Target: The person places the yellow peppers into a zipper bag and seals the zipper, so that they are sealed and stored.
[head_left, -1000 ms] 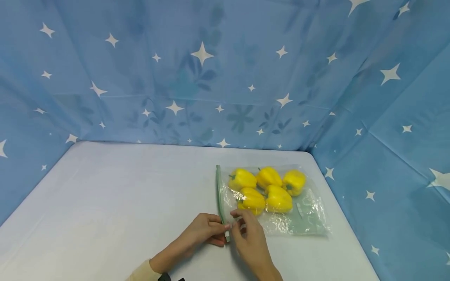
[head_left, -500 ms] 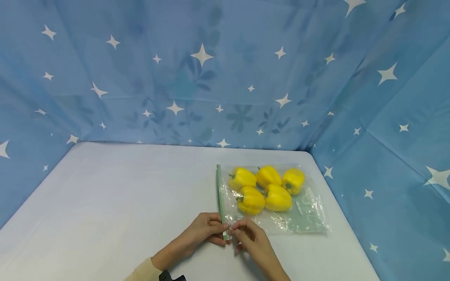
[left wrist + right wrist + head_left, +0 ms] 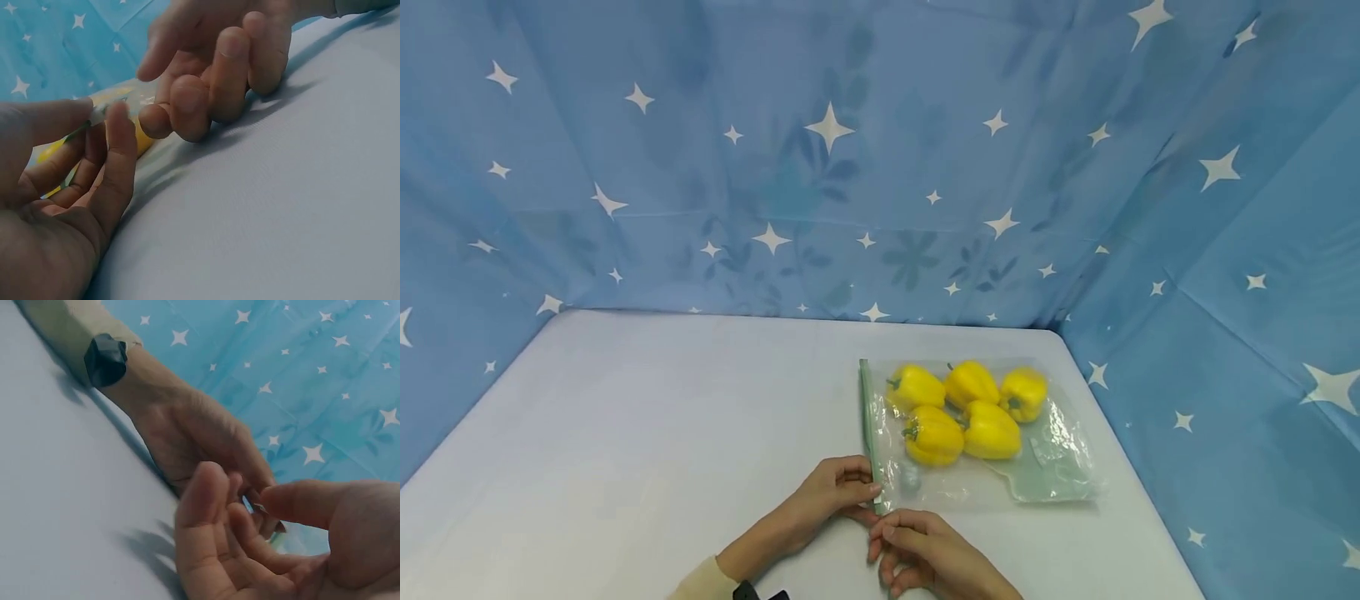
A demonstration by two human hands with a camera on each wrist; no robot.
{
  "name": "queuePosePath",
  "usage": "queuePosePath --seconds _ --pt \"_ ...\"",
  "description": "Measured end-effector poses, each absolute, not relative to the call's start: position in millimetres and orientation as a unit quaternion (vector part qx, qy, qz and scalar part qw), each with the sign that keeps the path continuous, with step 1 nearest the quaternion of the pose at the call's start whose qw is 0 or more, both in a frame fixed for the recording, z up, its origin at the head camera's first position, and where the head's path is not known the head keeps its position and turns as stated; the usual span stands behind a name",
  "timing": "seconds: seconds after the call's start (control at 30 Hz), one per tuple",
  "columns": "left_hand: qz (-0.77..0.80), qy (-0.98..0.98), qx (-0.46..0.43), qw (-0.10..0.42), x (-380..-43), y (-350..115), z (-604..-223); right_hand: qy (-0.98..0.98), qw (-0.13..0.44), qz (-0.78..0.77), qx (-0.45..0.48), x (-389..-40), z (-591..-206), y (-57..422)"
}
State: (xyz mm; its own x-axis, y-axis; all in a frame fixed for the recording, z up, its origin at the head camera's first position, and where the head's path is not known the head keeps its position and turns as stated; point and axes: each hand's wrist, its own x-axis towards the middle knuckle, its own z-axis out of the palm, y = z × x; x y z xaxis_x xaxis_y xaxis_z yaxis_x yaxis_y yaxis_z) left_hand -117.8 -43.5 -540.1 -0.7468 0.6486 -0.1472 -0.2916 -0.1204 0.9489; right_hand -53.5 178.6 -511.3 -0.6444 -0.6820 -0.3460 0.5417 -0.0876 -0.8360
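A clear zip bag (image 3: pixel 962 493) with a green zip strip (image 3: pixel 867 400) along its left edge lies on the white table, several yellow bell peppers (image 3: pixel 934 435) inside it. At the strip's near end, my left hand (image 3: pixel 838 496) pinches the bag's corner between thumb and fingers; the left wrist view shows this corner (image 3: pixel 100 114) held up. Just in front of that corner is my right hand (image 3: pixel 928 550), its fingers loosely curled. Nothing shows between the thumb and fingers of the right hand (image 3: pixel 269 544) in the right wrist view.
The white table (image 3: pixel 647 433) extends to the left of the bag. A blue curtain (image 3: pixel 737 167) with white stars hangs behind it and along both sides. A black device (image 3: pixel 106 360) is strapped to the left wrist.
My right hand has come away from the bag's near corner, moving toward me, and its fingers have loosened. The left hand keeps its pinch on the corner.
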Motion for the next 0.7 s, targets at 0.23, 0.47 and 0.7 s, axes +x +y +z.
queuePosePath --seconds 0.23,0.47,0.7 --pt "0.71 0.605 0.159 0.323 -116 -45 -538 0.513 0.4 -0.759 -0.016 -53 -512 175" --pt "0.692 0.62 0.177 0.325 -113 -41 -538 0.553 0.348 -0.757 0.009 -48 -514 171" --pt "0.695 0.609 0.19 0.332 -114 -39 -537 0.561 0.313 -0.766 0.013 -47 -514 165"
